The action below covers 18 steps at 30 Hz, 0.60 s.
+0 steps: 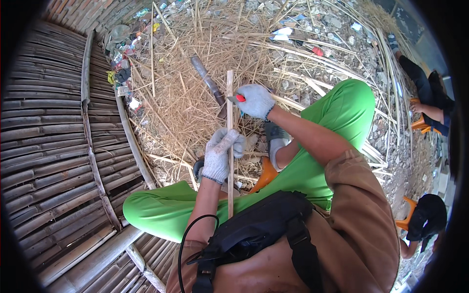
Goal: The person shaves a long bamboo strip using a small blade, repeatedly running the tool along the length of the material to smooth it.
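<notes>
My left hand [221,154], in a grey work glove, grips a long thin bamboo strip [229,88] that stands upright between my knees in green trousers [342,112]. My right hand [254,100], also gloved, holds a small knife with a red handle [240,98] against the strip near its upper end. The strip's lower end runs down past my left forearm toward my chest.
Dry straw and bamboo shavings [195,97] cover the ground ahead, with a large dark-handled blade [207,80] lying in them. A woven bamboo panel [49,146] lies at left. An orange stool [266,173] is under me. Other people sit at right [430,93] and lower right [427,217].
</notes>
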Each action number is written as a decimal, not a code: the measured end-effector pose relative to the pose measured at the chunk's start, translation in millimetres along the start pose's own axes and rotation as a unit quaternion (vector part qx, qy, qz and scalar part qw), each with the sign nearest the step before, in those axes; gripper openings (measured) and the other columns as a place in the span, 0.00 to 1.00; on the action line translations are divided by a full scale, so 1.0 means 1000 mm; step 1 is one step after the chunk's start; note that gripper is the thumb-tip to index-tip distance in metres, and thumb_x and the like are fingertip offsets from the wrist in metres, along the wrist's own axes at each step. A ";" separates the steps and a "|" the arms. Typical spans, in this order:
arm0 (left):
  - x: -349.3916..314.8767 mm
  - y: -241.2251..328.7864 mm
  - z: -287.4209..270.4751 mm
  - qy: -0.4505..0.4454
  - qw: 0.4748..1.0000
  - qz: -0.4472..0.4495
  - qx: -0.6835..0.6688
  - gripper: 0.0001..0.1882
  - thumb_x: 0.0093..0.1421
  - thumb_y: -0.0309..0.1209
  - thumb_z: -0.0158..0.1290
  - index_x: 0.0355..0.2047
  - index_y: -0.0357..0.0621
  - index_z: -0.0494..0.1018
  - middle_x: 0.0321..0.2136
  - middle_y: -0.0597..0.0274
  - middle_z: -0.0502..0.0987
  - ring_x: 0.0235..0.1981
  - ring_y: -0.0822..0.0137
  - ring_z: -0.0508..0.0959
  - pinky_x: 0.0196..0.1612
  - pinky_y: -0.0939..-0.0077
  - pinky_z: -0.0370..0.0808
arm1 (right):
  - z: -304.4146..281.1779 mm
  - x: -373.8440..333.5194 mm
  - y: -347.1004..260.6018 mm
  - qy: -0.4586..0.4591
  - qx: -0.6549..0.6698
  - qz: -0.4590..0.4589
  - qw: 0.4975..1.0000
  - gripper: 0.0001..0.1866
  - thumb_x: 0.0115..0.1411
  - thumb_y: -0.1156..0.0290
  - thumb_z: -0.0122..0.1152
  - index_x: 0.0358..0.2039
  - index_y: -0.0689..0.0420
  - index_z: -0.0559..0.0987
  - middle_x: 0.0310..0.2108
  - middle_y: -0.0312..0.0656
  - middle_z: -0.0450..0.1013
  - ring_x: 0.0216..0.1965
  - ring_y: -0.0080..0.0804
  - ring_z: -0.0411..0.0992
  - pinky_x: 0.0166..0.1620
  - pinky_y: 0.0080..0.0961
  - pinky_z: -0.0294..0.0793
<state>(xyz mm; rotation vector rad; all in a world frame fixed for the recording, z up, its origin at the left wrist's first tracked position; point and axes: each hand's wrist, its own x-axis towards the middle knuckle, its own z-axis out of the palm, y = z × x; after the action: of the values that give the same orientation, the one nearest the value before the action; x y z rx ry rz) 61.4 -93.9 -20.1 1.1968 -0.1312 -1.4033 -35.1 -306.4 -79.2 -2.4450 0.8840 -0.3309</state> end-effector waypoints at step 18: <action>0.004 -0.011 0.000 0.011 0.992 -0.027 0.127 0.16 0.77 0.46 0.54 0.44 0.46 0.73 0.21 0.72 0.67 0.14 0.76 0.65 0.15 0.79 0.58 | -0.025 0.010 -0.011 -0.029 -0.109 0.036 0.993 0.14 0.56 0.55 0.62 0.31 0.50 0.85 0.30 0.51 0.83 0.35 0.54 0.84 0.40 0.51 0.84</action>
<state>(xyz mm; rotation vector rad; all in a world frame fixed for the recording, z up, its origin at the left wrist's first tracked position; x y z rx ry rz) 54.6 -93.8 -29.7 1.4339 -0.2701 -1.4500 -31.2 -315.2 -51.7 -2.5974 1.0287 -0.1423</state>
